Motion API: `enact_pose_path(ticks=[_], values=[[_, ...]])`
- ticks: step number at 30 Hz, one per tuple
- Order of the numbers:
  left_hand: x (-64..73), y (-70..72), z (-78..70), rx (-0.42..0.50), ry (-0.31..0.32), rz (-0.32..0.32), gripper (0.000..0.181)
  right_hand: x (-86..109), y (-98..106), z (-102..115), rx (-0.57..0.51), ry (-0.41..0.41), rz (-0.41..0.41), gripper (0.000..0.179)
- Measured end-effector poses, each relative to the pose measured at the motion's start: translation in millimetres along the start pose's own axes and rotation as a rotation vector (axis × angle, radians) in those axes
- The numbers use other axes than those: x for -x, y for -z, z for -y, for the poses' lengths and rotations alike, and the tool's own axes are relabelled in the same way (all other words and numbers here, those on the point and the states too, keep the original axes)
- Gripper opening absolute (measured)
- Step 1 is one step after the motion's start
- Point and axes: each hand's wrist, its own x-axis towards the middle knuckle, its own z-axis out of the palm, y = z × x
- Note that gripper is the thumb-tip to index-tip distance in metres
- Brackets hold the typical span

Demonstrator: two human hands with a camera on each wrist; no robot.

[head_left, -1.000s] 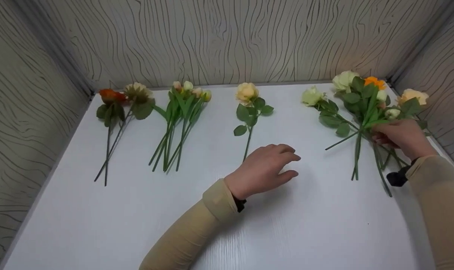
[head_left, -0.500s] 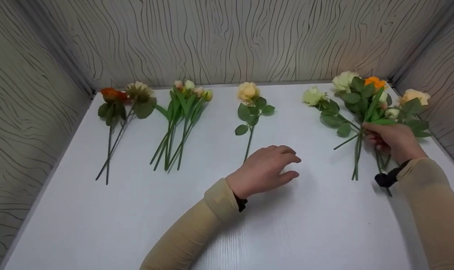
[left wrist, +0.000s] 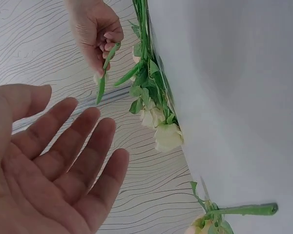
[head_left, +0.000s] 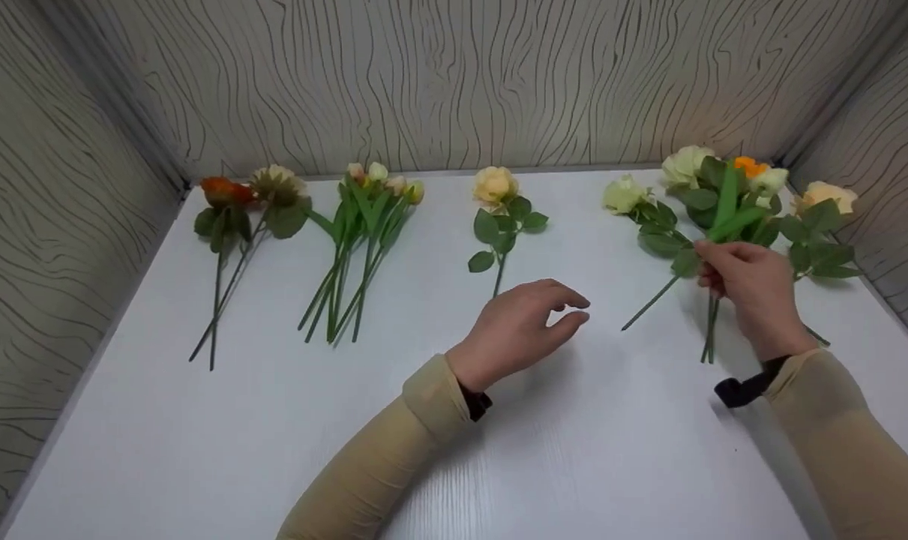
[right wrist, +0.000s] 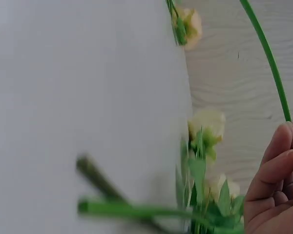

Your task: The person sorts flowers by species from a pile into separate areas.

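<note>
My right hand (head_left: 753, 292) pinches a tulip by its thin green stem (head_left: 652, 301), over the bunch at the right. The lower stem points toward the front left, and its long leaves stand up past my fingers. In the right wrist view the bare stem (right wrist: 271, 58) runs upward from the fingertips (right wrist: 283, 141). My left hand (head_left: 517, 330) hovers over the table's middle holding nothing, its fingers spread in the left wrist view. It covers the lower stem of a single peach rose (head_left: 495, 186). Beside the right hand lie a pale green rose (head_left: 624, 195) and a white rose (head_left: 684, 165).
Several tulips (head_left: 371, 217) lie left of centre. Farther left, a red-orange flower (head_left: 225, 192) and a cream one (head_left: 275, 182) have crossed stems. Another peach rose (head_left: 828, 198) lies near the right edge. Patterned walls (head_left: 454, 82) close off the white table (head_left: 199, 450) behind and at both sides.
My right hand has moved left, drawing the tulip from the bunch, and its stem end has swung toward the front left. The left hand's thumb and fingers have come slightly closer together.
</note>
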Motion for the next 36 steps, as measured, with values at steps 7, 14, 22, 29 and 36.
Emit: enact_pose_path(ticks=[7, 14, 22, 29, 36], values=[[-4.4, 6.0, 14.4, 0.242, 0.209, -0.067, 0.029, 13.2, -84.9, 22.3, -0.126, 0.159, 0.183, 0.042], [-9.2, 13.0, 25.0, 0.427, 0.302, -0.12, 0.024, 22.6, -130.2, 34.7, -0.139, 0.255, 0.312, 0.041], [-9.4, 16.5, 30.1, 0.487, 0.312, -0.111, 0.01, 23.8, -144.5, 33.1, -0.171, 0.269, 0.344, 0.038], [-8.7, 17.7, 31.7, 0.469, 0.321, -0.126, 0.007, 20.5, -146.1, 35.9, -0.287, 0.148, 0.379, 0.039], [-9.4, 16.9, 32.7, 0.501, 0.321, -0.136, 0.011, 20.4, -147.1, 34.3, -0.279, 0.136, 0.392, 0.039]])
